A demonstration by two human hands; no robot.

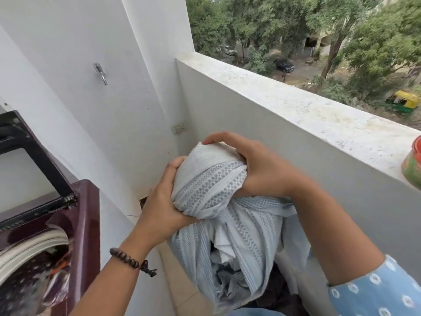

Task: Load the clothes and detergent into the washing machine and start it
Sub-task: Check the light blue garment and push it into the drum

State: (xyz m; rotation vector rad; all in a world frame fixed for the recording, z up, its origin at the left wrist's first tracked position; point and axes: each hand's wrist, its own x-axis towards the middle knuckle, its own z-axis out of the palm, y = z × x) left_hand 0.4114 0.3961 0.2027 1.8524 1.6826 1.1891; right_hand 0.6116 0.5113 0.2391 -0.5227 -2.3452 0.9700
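Balcony wall [262, 124], cloth bundle [209, 185] between fingers [218, 139]

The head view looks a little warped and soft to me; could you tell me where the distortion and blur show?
Head view: wide-angle bending curves the parapet ledge; the washing machine drum at lower left is smeared; the red and green jar is cropped and soft; the light is even daylight, no hard shadows.

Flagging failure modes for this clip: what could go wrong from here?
1. Both hands, left and right, grip only the top of the light blue cloth; its hanging tail could snag or drop short of the washing machine.
2. The jar sits on the ledge; an elbow swing might knock it.
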